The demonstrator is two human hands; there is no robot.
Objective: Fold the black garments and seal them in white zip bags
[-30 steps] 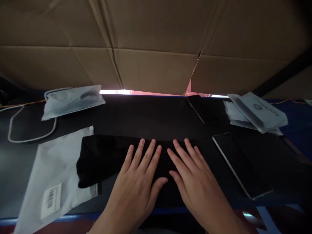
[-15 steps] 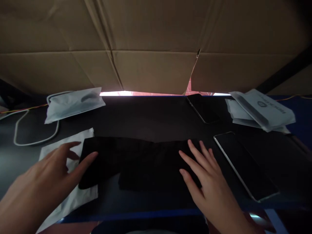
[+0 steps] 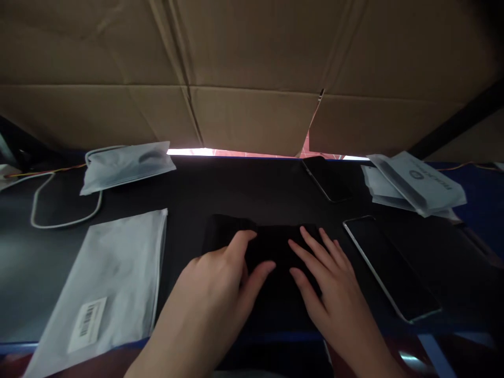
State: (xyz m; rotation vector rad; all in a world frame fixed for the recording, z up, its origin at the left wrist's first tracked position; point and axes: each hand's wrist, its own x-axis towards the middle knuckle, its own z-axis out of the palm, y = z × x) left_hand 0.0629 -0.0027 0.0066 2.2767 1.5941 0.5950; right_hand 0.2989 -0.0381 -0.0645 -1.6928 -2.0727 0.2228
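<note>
the black cloth (image 3: 272,242) lies on the table (image 3: 236,189). it looks soft and light (probably can't break); hold its edges. right hand (image 3: 334,283) lies spread on it; left hand (image 3: 218,278) curls, maybe pinching, i can't tell.

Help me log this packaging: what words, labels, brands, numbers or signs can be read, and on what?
No word or number reads clearly.
Right-hand packet: a round emblem and lettering, too blurred to read.
Label on the left-hand pouch: a barcode; any characters are too small.
</note>
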